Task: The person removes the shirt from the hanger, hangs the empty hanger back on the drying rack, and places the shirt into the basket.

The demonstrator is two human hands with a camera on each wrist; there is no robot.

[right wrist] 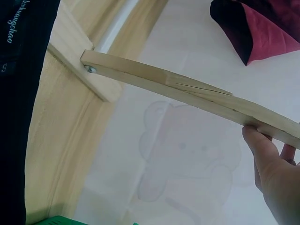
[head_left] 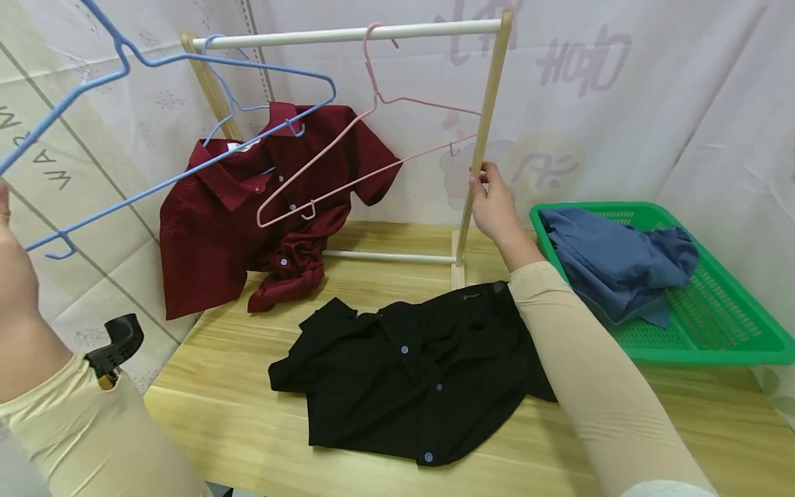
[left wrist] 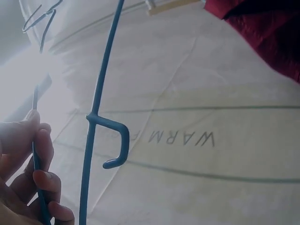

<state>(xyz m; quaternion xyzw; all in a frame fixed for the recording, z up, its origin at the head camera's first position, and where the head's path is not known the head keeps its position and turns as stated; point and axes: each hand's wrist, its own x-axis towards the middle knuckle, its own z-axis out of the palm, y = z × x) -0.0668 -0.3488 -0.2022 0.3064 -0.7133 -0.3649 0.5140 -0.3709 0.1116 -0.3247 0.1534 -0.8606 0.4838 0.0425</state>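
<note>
A blue clothes hanger [head_left: 186, 166] is raised at the left of the head view, and my left hand [head_left: 15, 283] grips its side. In the left wrist view the fingers [left wrist: 44, 180] curl round the thin blue bar. My right hand [head_left: 495, 203] holds the right wooden post [head_left: 489, 103] of the clothes rack, thumb against its near side. A pink hanger [head_left: 348, 131] hangs from the rack's white rail [head_left: 298, 36]. On another blue hanger at the rack's left hangs a dark red shirt [head_left: 211, 228]. A black shirt [head_left: 373, 379] lies flat on the table before the rack.
A green basket [head_left: 733, 355] stands at the right with a blue garment [head_left: 621, 255] in it. The rack's feet rest on the wooden table [head_left: 248, 428]. Behind hangs a pale printed curtain [head_left: 652, 103].
</note>
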